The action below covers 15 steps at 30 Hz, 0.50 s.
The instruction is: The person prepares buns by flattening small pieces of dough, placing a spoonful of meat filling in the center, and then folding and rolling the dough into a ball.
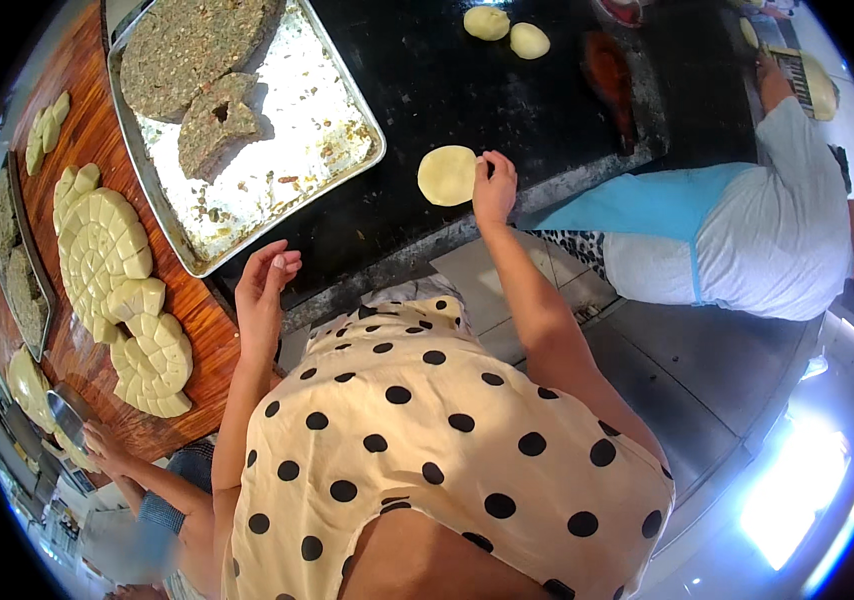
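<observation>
On the black work surface lies a flat round of pale dough (444, 177), whose right edge my right hand (492, 191) grips between thumb and fingers. My left hand (262, 288) is open, fingers loosely curved, beside the lower right corner of a large metal tray (311, 99). In that tray sit slabs of a coarse, speckled brown-green mixture (197, 55). Two small dough balls (529, 41) rest farther back, left of a long reddish-brown object (609, 77) that I cannot make out.
A wooden table (192, 420) at left holds cut pale dough pieces (107, 260) and another filled tray (17, 270). A co-worker's hand (107, 450) works at its near end. Another person (747, 240) in a blue apron stands close on my right, with a hand on a slotted tool (807, 85).
</observation>
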Tool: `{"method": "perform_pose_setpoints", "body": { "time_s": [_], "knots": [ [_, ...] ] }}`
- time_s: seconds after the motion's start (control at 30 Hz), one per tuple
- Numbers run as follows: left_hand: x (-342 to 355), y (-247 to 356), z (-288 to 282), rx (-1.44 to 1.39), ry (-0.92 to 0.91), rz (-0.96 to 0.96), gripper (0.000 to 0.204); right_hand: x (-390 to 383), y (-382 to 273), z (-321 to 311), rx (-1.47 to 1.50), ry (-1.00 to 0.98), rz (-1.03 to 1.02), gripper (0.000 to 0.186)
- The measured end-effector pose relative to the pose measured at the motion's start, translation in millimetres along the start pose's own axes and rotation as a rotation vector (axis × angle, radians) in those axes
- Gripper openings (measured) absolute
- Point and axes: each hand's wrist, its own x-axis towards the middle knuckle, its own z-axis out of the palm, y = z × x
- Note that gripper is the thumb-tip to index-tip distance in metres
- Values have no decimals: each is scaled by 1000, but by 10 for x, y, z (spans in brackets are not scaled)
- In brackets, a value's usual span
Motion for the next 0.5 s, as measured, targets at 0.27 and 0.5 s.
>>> {"method": "perform_pose_setpoints", "body": {
  "time_s": [0.27,0.5],
  "knots": [
    [161,-91,89,-155,-146,61,28,337,32,-108,-333,-531,-79,28],
    [273,-39,165,-192,-154,-63,49,-185,-1204,-701,-6,-894,-274,33]
  ]
}}
